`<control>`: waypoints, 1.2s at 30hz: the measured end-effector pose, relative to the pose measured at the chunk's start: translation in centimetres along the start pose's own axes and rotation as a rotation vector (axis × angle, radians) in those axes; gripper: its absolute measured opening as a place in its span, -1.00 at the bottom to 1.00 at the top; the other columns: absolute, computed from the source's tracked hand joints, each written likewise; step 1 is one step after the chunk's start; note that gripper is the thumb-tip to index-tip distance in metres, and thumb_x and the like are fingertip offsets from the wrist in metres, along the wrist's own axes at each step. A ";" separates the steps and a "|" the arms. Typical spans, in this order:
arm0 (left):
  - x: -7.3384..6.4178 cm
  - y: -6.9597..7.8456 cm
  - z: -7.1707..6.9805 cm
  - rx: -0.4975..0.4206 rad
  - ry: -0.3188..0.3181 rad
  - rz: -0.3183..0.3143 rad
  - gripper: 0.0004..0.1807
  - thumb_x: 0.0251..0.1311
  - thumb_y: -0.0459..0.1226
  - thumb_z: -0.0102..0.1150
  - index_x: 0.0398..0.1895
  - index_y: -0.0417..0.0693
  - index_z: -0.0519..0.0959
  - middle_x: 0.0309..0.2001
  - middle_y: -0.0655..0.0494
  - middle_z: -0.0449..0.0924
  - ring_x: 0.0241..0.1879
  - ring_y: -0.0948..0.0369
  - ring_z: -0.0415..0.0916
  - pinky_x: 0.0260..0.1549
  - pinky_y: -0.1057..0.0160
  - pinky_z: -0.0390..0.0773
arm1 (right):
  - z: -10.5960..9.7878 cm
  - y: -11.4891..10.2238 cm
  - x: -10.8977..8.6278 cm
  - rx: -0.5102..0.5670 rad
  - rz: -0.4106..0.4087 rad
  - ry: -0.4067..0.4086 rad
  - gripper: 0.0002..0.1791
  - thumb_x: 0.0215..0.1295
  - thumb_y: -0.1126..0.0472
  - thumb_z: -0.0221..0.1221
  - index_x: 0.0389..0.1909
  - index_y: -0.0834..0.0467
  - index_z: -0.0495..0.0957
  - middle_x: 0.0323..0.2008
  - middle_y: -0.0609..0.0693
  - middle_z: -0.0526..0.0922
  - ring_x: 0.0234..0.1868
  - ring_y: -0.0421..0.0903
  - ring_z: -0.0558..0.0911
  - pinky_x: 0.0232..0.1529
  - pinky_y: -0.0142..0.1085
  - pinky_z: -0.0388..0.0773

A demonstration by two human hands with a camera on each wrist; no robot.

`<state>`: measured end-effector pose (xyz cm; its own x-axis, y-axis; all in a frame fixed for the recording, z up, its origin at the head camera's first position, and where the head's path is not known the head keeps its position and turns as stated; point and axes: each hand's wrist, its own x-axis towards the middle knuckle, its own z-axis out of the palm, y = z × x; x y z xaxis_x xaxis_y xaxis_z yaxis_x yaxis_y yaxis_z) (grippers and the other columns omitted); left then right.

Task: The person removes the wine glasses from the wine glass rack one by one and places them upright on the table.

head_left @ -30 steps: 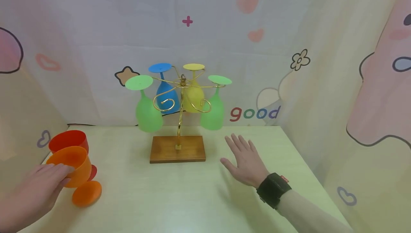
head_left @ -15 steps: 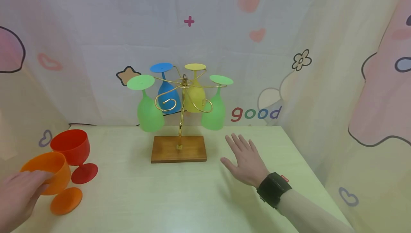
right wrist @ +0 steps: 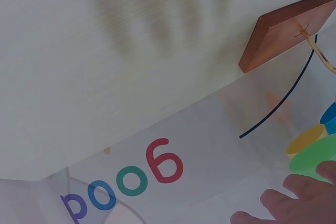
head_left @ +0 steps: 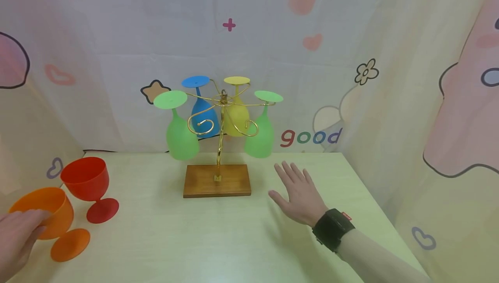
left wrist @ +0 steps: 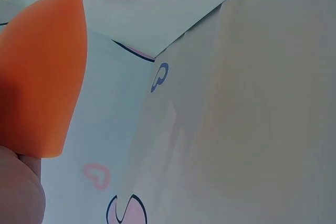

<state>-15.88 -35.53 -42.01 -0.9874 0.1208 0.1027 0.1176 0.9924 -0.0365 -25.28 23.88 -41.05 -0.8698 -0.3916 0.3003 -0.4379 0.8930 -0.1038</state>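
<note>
At the left edge of the head view my left hand (head_left: 19,237) grips an orange goblet (head_left: 58,216) by its rim, thumb outside and fingers over the edge. The goblet stands upright, its round foot low near the tabletop; in the left wrist view the orange bowl (left wrist: 47,72) fills the left side. Just behind it is a red goblet (head_left: 87,179), standing on the table. My right hand (head_left: 300,198), fingers spread and straight, hovers palm down to the right of the rack, holding nothing; its shadow falls on the table in the right wrist view.
A gold wire rack on a wooden base (head_left: 217,183) stands mid-table. From it hang upside down two green goblets (head_left: 182,138), a blue goblet (head_left: 204,118) and a yellow goblet (head_left: 237,118). Printed curtains (head_left: 257,57) enclose the pale table (head_left: 187,239) at the back and sides.
My left hand has moved left with the orange goblet, away from the red goblet, whose stem and foot now show. The right hand stays nearly in place.
</note>
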 end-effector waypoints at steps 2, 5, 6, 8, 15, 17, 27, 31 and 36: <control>-0.1 -0.2 0.2 0.005 0.022 0.010 -0.57 -0.14 -0.31 0.39 -0.19 -0.27 0.45 -0.46 0.07 0.54 -0.54 0.16 0.29 -0.47 0.12 0.45 | 0.0 -0.1 0.0 0.000 0.000 -0.001 -0.19 0.35 -0.31 -0.14 0.48 0.06 0.05 0.46 0.14 0.13 0.44 0.10 0.00 0.40 0.26 -0.01; -0.4 -0.4 0.3 0.009 0.052 0.019 -0.57 -0.16 -0.32 0.40 -0.20 -0.26 0.44 -0.47 0.08 0.53 -0.54 0.16 0.29 -0.47 0.12 0.44 | 0.1 -0.1 0.1 -0.002 0.002 -0.004 -0.18 0.34 -0.32 -0.15 0.49 0.05 0.04 0.46 0.14 0.13 0.44 0.09 -0.02 0.40 0.26 -0.02; -0.4 -0.5 0.3 0.011 0.057 0.022 -0.57 -0.16 -0.32 0.41 -0.21 -0.26 0.44 -0.48 0.09 0.52 -0.54 0.16 0.28 -0.48 0.12 0.44 | 0.1 -0.1 0.2 -0.003 0.003 -0.007 -0.18 0.34 -0.33 -0.15 0.49 0.05 0.04 0.46 0.13 0.13 0.44 0.08 -0.03 0.40 0.26 -0.02; -0.5 -0.6 0.2 0.012 0.057 0.023 -0.57 -0.15 -0.33 0.40 -0.20 -0.27 0.44 -0.48 0.09 0.52 -0.54 0.15 0.28 -0.47 0.12 0.43 | 0.2 -0.2 0.3 -0.005 0.006 -0.010 -0.17 0.34 -0.34 -0.15 0.49 0.04 0.03 0.46 0.13 0.12 0.45 0.08 -0.03 0.40 0.26 -0.03; -0.7 -0.8 -0.2 0.004 0.038 0.012 -0.58 -0.09 -0.35 0.39 -0.17 -0.30 0.43 -0.45 0.06 0.52 -0.53 0.15 0.29 -0.46 0.10 0.44 | 0.2 -0.4 0.5 0.000 0.009 -0.011 -0.17 0.33 -0.34 -0.15 0.49 0.02 0.02 0.47 0.12 0.11 0.44 0.08 -0.02 0.40 0.26 -0.04; -0.9 -0.7 -0.4 -0.008 0.057 0.019 -0.56 -0.09 -0.34 0.40 -0.16 -0.31 0.42 -0.42 0.01 0.53 -0.51 0.12 0.31 -0.44 0.04 0.48 | 0.2 -0.5 0.5 0.000 0.007 -0.007 -0.17 0.33 -0.34 -0.15 0.49 0.02 0.02 0.46 0.13 0.12 0.45 0.08 -0.03 0.40 0.26 -0.04; 0.6 4.6 -5.8 -0.163 0.505 0.140 0.10 -0.27 -0.09 0.47 0.41 -0.25 0.14 0.26 -0.35 0.21 0.18 -0.24 0.09 0.26 -0.36 0.08 | -0.8 0.0 0.9 -0.014 0.005 0.013 -0.14 0.33 -0.37 -0.18 0.49 0.05 0.01 0.46 0.16 0.12 0.44 0.10 -0.02 0.40 0.27 -0.04; 3.9 9.1 -8.7 -0.212 0.540 0.333 0.13 -0.17 -0.01 0.38 0.48 -0.17 0.04 0.35 -0.31 0.17 0.33 -0.19 0.00 0.30 -0.35 0.04 | -1.2 0.5 0.8 -0.004 0.016 0.023 -0.13 0.32 -0.39 -0.20 0.49 0.06 0.01 0.46 0.16 0.11 0.44 0.11 -0.04 0.39 0.28 -0.05; 7.7 16.0 -10.4 -0.190 0.522 0.444 0.15 -0.03 0.08 0.30 0.52 -0.15 -0.13 0.47 -0.23 -0.03 0.42 -0.12 -0.17 0.36 -0.27 0.03 | -1.2 0.4 0.9 0.015 0.011 0.034 -0.13 0.33 -0.38 -0.19 0.49 0.08 0.02 0.47 0.16 0.10 0.44 0.13 -0.03 0.39 0.28 -0.05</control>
<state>-20.47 -18.51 -31.42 -0.6679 0.4632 0.5826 0.5602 0.8282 -0.0163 -25.97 24.18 -39.71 -0.8665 -0.3732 0.3314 -0.4315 0.8939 -0.1216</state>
